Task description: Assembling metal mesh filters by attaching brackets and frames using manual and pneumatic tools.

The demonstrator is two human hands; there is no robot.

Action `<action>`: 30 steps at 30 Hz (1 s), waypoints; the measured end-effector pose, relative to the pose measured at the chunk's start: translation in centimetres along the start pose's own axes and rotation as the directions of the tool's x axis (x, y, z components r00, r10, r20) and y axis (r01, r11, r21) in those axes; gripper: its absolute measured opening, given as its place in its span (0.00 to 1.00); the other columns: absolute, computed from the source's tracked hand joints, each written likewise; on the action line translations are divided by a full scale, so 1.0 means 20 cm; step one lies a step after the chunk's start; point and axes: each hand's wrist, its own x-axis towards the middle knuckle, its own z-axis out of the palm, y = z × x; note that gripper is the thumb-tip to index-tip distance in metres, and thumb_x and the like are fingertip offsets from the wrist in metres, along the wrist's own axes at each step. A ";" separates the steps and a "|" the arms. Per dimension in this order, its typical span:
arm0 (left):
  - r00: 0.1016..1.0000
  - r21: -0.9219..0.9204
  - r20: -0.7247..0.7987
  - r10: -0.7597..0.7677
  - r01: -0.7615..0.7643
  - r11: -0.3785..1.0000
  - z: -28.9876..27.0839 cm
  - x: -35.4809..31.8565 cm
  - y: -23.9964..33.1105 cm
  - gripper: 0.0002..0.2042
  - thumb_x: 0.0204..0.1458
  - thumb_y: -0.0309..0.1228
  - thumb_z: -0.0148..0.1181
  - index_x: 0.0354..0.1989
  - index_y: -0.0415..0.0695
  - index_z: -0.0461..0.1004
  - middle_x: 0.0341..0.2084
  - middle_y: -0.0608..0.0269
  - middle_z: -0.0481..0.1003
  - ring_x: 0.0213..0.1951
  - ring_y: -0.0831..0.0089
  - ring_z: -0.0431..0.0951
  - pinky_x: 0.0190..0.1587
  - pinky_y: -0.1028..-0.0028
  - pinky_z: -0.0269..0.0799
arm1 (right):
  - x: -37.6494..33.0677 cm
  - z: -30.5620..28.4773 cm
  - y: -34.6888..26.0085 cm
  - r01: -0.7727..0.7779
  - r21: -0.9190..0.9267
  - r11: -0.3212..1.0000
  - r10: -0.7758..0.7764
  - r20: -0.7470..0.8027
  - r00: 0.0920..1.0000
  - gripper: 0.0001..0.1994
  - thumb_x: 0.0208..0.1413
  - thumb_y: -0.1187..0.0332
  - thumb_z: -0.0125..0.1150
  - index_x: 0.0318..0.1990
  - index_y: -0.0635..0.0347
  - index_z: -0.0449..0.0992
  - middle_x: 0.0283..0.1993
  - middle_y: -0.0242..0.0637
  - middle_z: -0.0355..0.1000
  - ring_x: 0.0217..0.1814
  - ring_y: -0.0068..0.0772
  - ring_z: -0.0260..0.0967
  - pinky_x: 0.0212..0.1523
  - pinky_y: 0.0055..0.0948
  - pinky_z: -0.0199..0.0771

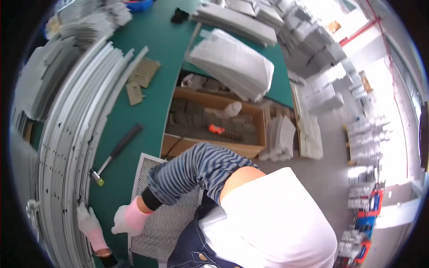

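Note:
My left hand [92,228], in a white and pink glove, lies against the stack of long white metal strips [67,165]. Its fingers are stretched out with the thumb apart. To its right, my right hand [129,218], gloved alike, is closed above the left edge of a framed mesh panel [167,228]. Whatever it grips, if anything, is hidden. The panel lies flat on the green table [111,187], partly covered by my striped right sleeve. A hammer [117,152] with a black handle and yellow-green tip rests beyond both hands, beside the strips.
Brown cardboard pieces [144,75] lie farther up the table. An open cardboard box [259,125] holds grey parts and an orange item [216,129]. Stacked mesh sheets [234,62] stand behind it. Panel piles [49,76] rise at the left, and stacked goods [366,138] line the floor at right.

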 end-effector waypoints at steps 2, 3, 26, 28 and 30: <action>0.999 -0.140 -0.053 -0.003 -0.005 0.990 -0.08 -0.02 0.03 0.16 0.59 0.30 0.53 0.53 0.36 0.67 0.48 0.45 0.71 0.49 0.48 0.73 0.52 0.61 0.69 | 0.08 -0.02 0.15 0.161 -0.093 0.983 -0.151 0.105 0.983 0.16 0.48 0.60 0.58 0.40 0.61 0.79 0.33 0.50 0.77 0.39 0.54 0.75 0.41 0.47 0.74; 0.992 -0.170 -0.073 -0.099 0.085 0.982 -0.07 -0.12 -0.07 0.15 0.59 0.29 0.52 0.52 0.35 0.67 0.48 0.44 0.71 0.50 0.48 0.72 0.53 0.61 0.68 | 0.10 -0.09 0.14 0.214 -0.011 0.977 -0.208 0.189 0.960 0.16 0.53 0.62 0.53 0.41 0.62 0.80 0.42 0.47 0.77 0.44 0.49 0.74 0.44 0.42 0.72; 0.682 -0.459 0.300 -0.667 0.716 0.526 -0.39 -1.25 0.45 0.11 0.56 0.34 0.56 0.46 0.59 0.77 0.25 0.62 0.70 0.26 0.66 0.76 0.25 0.67 0.73 | 0.02 -0.10 -0.03 0.020 -0.021 1.000 -0.015 0.231 0.973 0.15 0.43 0.68 0.68 0.42 0.57 0.79 0.32 0.38 0.72 0.35 0.34 0.73 0.37 0.32 0.72; 0.398 -0.447 0.539 -0.742 0.882 0.149 -0.39 -1.31 0.42 0.11 0.54 0.32 0.57 0.45 0.60 0.79 0.25 0.63 0.70 0.24 0.65 0.75 0.24 0.68 0.72 | 0.01 -0.08 -0.03 -0.007 -0.047 0.999 0.018 0.220 0.975 0.14 0.41 0.68 0.69 0.39 0.55 0.80 0.31 0.38 0.70 0.34 0.41 0.71 0.35 0.34 0.71; 0.926 -0.399 -0.057 -0.374 0.322 0.858 -0.38 -1.37 0.40 0.14 0.50 0.30 0.60 0.46 0.60 0.79 0.27 0.65 0.70 0.24 0.66 0.74 0.23 0.70 0.70 | 0.04 -0.09 -0.04 -0.028 -0.060 0.998 0.043 0.271 0.961 0.12 0.42 0.67 0.68 0.37 0.52 0.79 0.32 0.36 0.69 0.37 0.41 0.71 0.36 0.35 0.72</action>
